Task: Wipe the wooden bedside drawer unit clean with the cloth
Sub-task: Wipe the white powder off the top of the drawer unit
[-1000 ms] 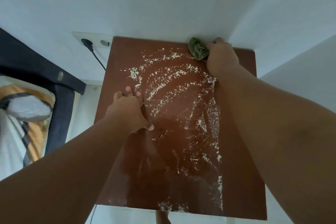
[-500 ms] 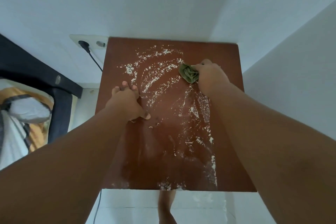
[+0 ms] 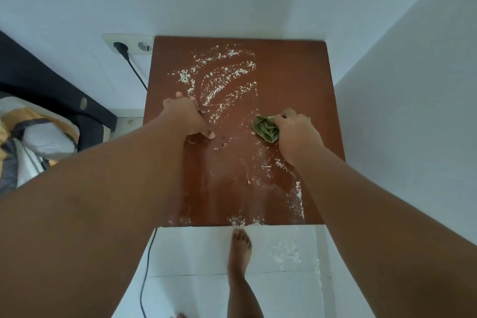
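Note:
I look straight down on the reddish-brown wooden top of the bedside drawer unit (image 3: 289, 67), set into a white corner. White powder (image 3: 222, 77) is smeared over its far middle, with thinner streaks along the near right and front edge. My right hand (image 3: 296, 134) is closed on a crumpled green cloth (image 3: 265, 128) pressed on the top right of centre. My left hand (image 3: 185, 116) rests flat on the left part of the top, fingers spread, holding nothing.
A wall socket (image 3: 126, 44) with a black plug and cable (image 3: 136, 72) sits left of the unit. A dark bed frame (image 3: 51, 85) with bedding lies at far left. My bare foot (image 3: 238, 253) stands on the white floor, where some powder (image 3: 289, 250) has fallen.
My right hand has dragged the cloth from the unit's far edge toward me to the middle right, clearing powder along the way. My left hand stayed in place; the view pulled back.

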